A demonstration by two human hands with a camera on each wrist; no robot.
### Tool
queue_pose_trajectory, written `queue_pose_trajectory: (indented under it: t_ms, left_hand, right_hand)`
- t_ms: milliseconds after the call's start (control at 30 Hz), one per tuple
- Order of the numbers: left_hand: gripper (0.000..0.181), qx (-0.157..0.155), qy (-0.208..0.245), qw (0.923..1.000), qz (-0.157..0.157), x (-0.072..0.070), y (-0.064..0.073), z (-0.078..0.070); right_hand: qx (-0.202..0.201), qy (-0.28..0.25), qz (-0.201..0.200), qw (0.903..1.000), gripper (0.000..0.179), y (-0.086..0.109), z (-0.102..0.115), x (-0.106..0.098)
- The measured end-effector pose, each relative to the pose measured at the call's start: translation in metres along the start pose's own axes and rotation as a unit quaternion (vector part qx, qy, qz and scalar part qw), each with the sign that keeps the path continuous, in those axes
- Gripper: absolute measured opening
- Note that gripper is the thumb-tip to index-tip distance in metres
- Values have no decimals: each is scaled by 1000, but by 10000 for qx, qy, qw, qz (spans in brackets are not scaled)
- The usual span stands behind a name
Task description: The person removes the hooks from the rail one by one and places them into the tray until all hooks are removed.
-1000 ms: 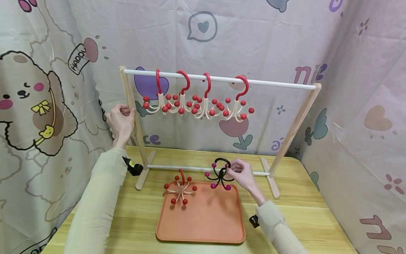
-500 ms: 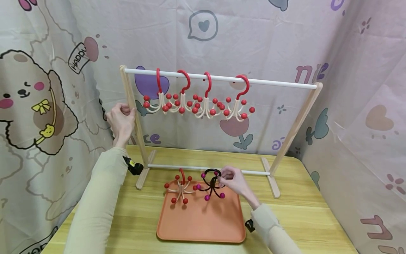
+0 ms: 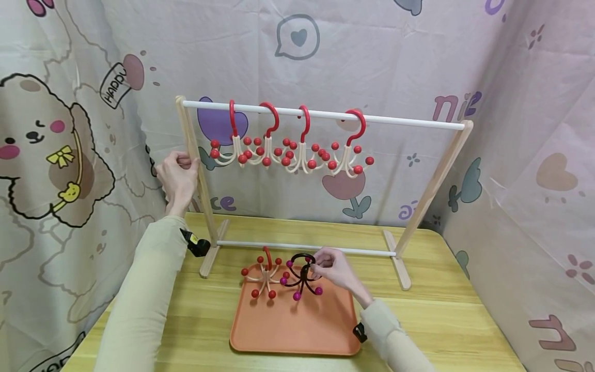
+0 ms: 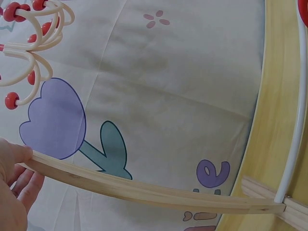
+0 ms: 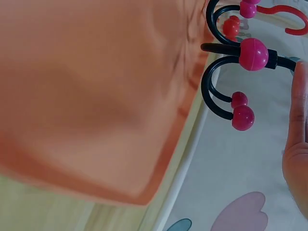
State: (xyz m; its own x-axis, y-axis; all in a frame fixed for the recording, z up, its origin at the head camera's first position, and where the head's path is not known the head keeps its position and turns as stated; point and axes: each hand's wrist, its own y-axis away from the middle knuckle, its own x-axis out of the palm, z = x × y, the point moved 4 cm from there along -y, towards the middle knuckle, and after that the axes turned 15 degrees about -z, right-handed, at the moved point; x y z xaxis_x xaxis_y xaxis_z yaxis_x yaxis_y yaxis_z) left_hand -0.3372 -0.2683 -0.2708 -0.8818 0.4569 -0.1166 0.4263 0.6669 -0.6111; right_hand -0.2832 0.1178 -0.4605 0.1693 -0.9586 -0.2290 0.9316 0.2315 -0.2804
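My left hand (image 3: 177, 175) grips the left wooden post (image 3: 202, 183) of a hanging rack, thumb and fingers on either side of it in the left wrist view. With my right hand (image 3: 335, 267) I pinch the neck of a black octopus-shaped hanger (image 3: 303, 275), whose curled arms end in pink balls (image 5: 253, 54). It hangs upright over the orange tray (image 3: 293, 330). Left of it, a cream hanger (image 3: 266, 280) with a red hook and red balls stands at the tray's back left. Several matching red-hooked hangers (image 3: 302, 150) hang from the rack's white top rail (image 3: 409, 122).
A lower white bar (image 3: 353, 251) joins the rack's wooden feet (image 3: 397, 261) behind the tray. The wood-grain table (image 3: 437, 310) extends right of the tray. Patterned curtain (image 3: 297, 67) encloses the back and sides.
My right hand has brought the black hanger left and down, from the tray's back right to close beside the cream hanger. My left hand keeps its hold on the post.
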Motion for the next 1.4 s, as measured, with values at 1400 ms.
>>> queue_pose_trajectory:
  t_ms: [1400]
  left_hand:
    - [25, -76, -21, 10000, -10, 1, 0, 2]
  right_hand:
    - [-93, -1, 74, 9999, 19, -3, -12, 15]
